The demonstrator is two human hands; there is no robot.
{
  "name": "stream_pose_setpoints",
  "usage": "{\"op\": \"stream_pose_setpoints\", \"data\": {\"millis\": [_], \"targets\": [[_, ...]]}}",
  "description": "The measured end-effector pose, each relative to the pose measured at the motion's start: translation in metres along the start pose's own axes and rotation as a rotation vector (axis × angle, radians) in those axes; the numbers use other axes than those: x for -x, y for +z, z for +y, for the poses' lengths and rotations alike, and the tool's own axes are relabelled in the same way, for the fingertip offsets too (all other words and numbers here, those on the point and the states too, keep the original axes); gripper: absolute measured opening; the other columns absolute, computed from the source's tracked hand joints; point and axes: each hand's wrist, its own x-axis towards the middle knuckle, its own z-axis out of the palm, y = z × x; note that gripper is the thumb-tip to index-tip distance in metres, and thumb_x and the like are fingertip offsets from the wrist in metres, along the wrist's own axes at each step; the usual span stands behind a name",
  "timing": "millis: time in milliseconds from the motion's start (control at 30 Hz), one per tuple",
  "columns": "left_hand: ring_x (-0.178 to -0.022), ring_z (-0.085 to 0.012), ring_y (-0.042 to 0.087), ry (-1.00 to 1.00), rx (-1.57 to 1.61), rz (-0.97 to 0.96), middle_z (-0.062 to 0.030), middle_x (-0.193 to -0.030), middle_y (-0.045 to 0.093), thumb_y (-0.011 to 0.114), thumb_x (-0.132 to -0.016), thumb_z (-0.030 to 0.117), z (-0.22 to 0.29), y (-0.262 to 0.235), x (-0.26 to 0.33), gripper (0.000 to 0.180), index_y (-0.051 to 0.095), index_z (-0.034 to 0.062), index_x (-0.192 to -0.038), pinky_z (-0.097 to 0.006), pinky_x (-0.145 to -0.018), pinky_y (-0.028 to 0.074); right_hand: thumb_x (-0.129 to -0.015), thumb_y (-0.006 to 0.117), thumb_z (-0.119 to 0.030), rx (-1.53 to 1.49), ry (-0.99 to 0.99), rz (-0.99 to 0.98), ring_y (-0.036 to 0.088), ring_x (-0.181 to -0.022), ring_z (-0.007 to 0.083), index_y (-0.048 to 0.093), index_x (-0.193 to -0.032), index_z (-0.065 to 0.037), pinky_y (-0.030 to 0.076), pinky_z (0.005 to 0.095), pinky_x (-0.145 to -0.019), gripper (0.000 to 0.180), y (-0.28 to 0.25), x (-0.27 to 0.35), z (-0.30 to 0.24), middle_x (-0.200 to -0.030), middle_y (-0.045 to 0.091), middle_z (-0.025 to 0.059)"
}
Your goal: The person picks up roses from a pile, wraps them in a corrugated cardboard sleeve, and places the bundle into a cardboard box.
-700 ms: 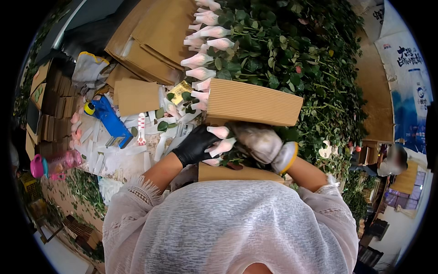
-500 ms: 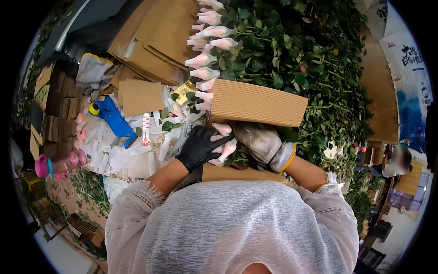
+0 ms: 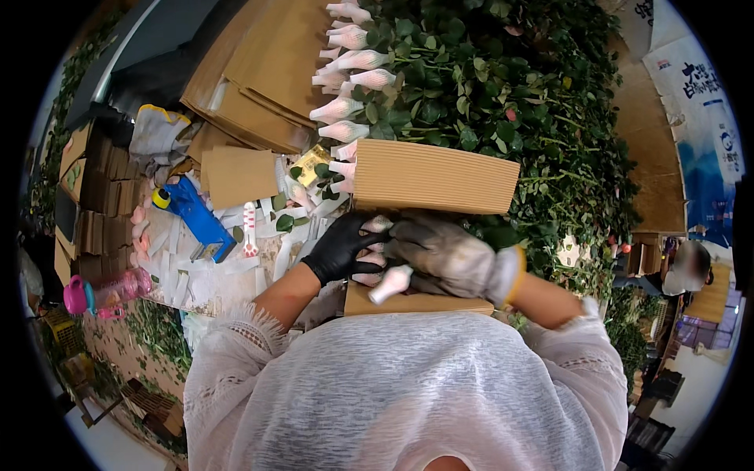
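My left hand [image 3: 339, 250] in its black glove and my right hand [image 3: 448, 255] in its grey glove meet over a bunch of netted rosebuds [image 3: 375, 267]; both grips are curled shut around the buds, though my own fingers hide most of them. Just beneath, a cardboard strip [image 3: 416, 302] is half covered by my shoulders. Just beyond my grip lies a corrugated cardboard wrap [image 3: 434, 178], its bundle's stems lost in foliage [image 3: 510, 86]. Left of my grip, on the littered tabletop [image 3: 196, 282], sits a blue stapler [image 3: 196, 220].
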Motion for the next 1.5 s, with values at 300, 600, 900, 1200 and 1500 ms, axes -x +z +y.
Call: {"op": "stream_pose_setpoints", "data": {"millis": [300,600,900,1200,1500], "targets": [[-0.082,-0.0408,0.064,-0.827,0.012,0.086,-0.0203,-0.093,0.067,0.053,-0.094,0.029,0.034,0.022,-0.008,0.031,0.056,0.0051,-0.114,-0.045,-0.068,0.052,-0.074,0.066,-0.013,0.146,0.082,-0.003,0.041,-0.129,0.0357,0.059,-0.121,-0.011,0.031,0.0514,-0.107,0.048,0.058,0.010,0.027,-0.127,0.051,0.0110],[-0.073,-0.0448,0.061,-0.594,-0.092,0.551,-0.0237,-0.079,0.063,0.049,-0.093,0.015,0.020,0.027,0.004,0.016,0.058,0.0043,-0.101,-0.050,-0.065,0.049,-0.077,0.067,-0.025,0.232,0.007,0.026,0.050,-0.119,0.0339,0.058,-0.121,-0.008,0.037,0.0464,-0.103,0.048,0.075,0.017,0.048,-0.122,0.056,0.0132],[-0.103,-0.0355,0.054,-0.564,-0.345,-0.229,-0.0181,-0.112,0.058,0.075,-0.074,0.041,0.055,-0.078,0.049,0.049,0.066,0.0075,-0.109,-0.041,-0.089,0.043,-0.075,0.069,-0.024,0.175,0.053,0.054,0.047,-0.123,0.0355,0.057,-0.123,-0.009,0.033,0.0501,-0.106,0.052,0.071,0.016,0.038,-0.124,0.055,0.0136],[-0.075,-0.0324,0.064,-0.655,-0.544,-0.866,-0.0150,-0.076,0.065,0.061,-0.087,0.033,0.031,-0.127,0.064,0.027,0.072,0.0081,-0.088,-0.042,-0.071,0.051,-0.074,0.069,-0.025,0.272,0.055,0.077,0.046,-0.124,0.0341,0.057,-0.122,-0.008,0.035,0.0498,-0.105,0.053,0.067,0.015,0.038,-0.124,0.054,0.0115],[-0.072,-0.0380,0.061,-0.371,-0.002,-0.711,-0.0163,-0.075,0.064,0.058,-0.088,0.033,0.054,-0.043,-0.003,0.027,0.063,0.0090,-0.077,-0.045,-0.068,0.049,-0.074,0.068,-0.024,0.198,0.069,0.120,0.047,-0.123,0.0328,0.059,-0.114,-0.010,0.037,0.0486,-0.103,0.044,0.057,0.013,0.026,-0.122,0.054,0.0102]]}}
